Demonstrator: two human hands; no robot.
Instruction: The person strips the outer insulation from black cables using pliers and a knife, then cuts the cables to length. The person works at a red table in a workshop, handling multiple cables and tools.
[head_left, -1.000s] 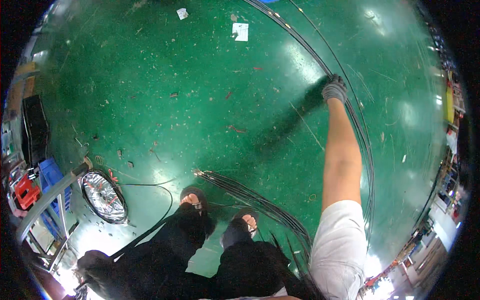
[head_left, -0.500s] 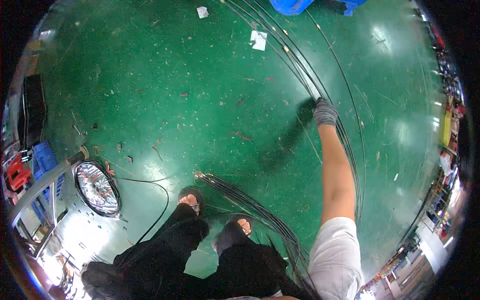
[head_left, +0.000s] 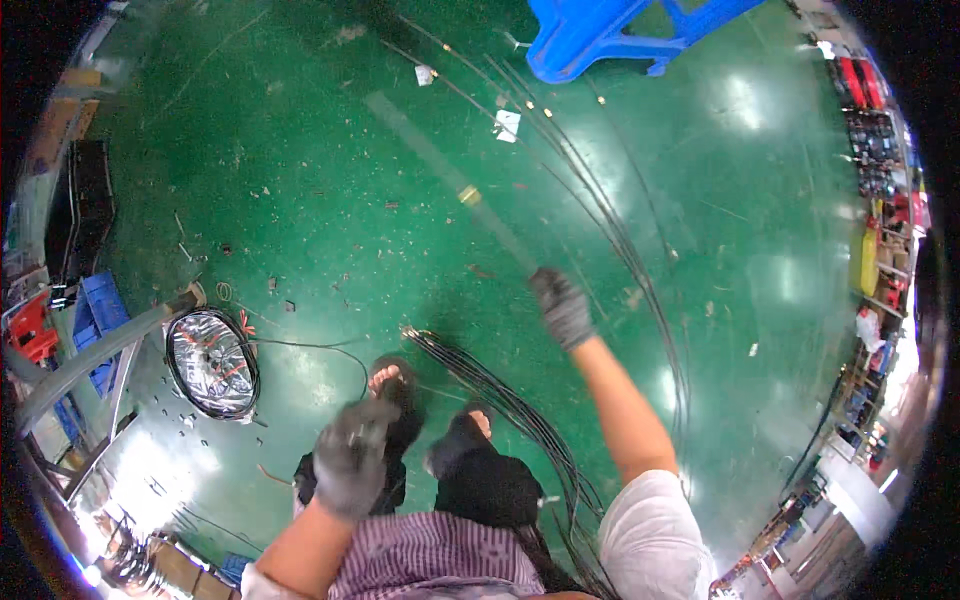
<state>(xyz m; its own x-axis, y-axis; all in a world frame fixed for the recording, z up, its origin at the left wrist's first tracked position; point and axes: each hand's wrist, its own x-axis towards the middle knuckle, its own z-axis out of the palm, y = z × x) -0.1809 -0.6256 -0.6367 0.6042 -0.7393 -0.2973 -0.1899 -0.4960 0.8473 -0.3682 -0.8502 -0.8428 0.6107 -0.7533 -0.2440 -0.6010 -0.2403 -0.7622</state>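
Note:
My right hand (head_left: 563,308), in a grey knit glove, is closed around a cable (head_left: 505,233). Motion smears that cable into a pale streak running up and left, with a brass-coloured fitting (head_left: 469,195) partway along it. Above my left leg hovers my left hand (head_left: 352,455), gloved too; its fingers are too blurred to read. Right of my right hand, several long black cables (head_left: 630,250) with small brass-coloured fittings lie across the green floor. A thick bundle of black cables (head_left: 500,390) stretches along the floor beside my feet, its ends near my left foot.
To the left lies a coil of black cable (head_left: 172,368) around clear plastic wrapping, near a metal frame (head_left: 95,362) and a blue crate (head_left: 100,305). A blue plastic stool-like piece (head_left: 610,45) stands at the far side. Loaded shelves (head_left: 875,215) line the right edge.
My right hand has moved left and nearer from the long cables, with one cable swinging in it. My left hand has risen from the lower left to above my leg.

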